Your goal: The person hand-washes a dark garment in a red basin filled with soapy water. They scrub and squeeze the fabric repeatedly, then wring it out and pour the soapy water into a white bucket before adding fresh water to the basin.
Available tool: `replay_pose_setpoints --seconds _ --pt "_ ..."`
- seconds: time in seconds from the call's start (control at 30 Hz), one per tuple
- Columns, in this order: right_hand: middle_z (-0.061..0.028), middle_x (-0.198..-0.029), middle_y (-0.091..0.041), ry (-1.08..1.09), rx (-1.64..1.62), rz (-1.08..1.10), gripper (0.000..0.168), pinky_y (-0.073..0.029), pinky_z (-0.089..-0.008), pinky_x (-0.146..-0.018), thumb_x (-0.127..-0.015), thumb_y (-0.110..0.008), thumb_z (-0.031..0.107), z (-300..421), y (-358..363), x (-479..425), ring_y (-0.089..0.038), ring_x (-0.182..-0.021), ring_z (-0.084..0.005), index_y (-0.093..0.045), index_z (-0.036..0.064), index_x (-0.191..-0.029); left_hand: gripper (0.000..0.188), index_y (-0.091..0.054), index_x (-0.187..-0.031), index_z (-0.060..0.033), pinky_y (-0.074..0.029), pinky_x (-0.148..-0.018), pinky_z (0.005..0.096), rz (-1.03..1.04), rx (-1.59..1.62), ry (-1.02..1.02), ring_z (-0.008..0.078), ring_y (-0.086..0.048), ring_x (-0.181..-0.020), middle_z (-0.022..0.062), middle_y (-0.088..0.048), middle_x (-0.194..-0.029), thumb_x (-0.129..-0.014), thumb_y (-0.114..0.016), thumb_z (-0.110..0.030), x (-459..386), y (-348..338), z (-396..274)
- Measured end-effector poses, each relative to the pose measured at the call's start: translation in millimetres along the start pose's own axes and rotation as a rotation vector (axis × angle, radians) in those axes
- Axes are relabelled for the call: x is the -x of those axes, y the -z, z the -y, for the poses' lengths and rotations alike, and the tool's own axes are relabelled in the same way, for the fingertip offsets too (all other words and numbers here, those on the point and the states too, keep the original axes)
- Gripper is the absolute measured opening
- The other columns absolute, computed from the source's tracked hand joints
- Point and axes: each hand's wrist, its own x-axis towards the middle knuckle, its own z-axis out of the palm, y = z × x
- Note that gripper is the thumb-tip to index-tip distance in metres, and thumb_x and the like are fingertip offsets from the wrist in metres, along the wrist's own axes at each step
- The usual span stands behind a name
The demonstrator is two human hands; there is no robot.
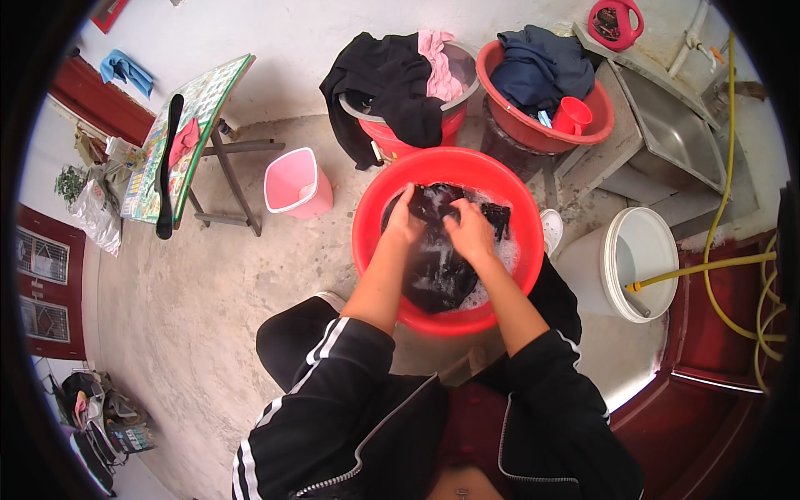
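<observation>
Between my knees stands a red plastic basin (527, 275) with soapy water, white suds and a soaked black garment (440, 269) in it. Both of my hands are over the basin, at the upper part of the cloth. My left hand (406, 219) is on the left side, its thumb pointing up, with cloth against the palm side; whether it grips the cloth is hidden. My right hand (469, 230) is a little to the right, fingers bent and touching or just above the wet fabric. The fingers are slightly blurred, so a grip cannot be told.
Beyond the basin are a bucket heaped with black clothes (387, 75) and a red basin (512, 119) with dark blue clothes and a red mug (572, 116). A pink bin (319, 194) and a folding table (206, 100) stand left; a white bucket (584, 269) with a yellow hose (700, 269) and a sink (675, 125) stand right.
</observation>
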Motion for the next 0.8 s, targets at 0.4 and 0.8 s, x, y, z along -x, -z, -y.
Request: replay_pose_setpoints --seconds 0.4,0.8 --pt "-0.0154 -0.097 -0.059 -0.074 -0.131 -0.316 0.033 -0.047 -0.0445 -0.074 -0.073 -0.064 0.032 15.7 -5.1 21.2 -0.06 -0.086 -0.0354 -0.057 0.009 -0.096 0.028 -0.062 -0.096 -0.0088 -0.047 -0.087 0.0391 0.144 0.341 -0.004 0.0256 -0.059 -0.093 0.0078 -0.065 -0.095 -0.088 -0.044 -0.029 38.5 4.9 63.1" --pt "-0.0192 -0.09 -0.06 0.133 -0.21 -0.169 0.04 -0.047 -0.0439 -0.074 -0.076 -0.064 0.041 17.2 -0.3 45.5 -0.059 -0.085 -0.0363 -0.062 0.003 -0.089 0.032 -0.06 -0.098 -0.0081 -0.05 -0.079 0.0451 0.245 0.395 0.099 0.03 -0.061 -0.086 0.0129 -0.064 -0.093 -0.088 -0.043 -0.034 53.7 7.8 55.2"
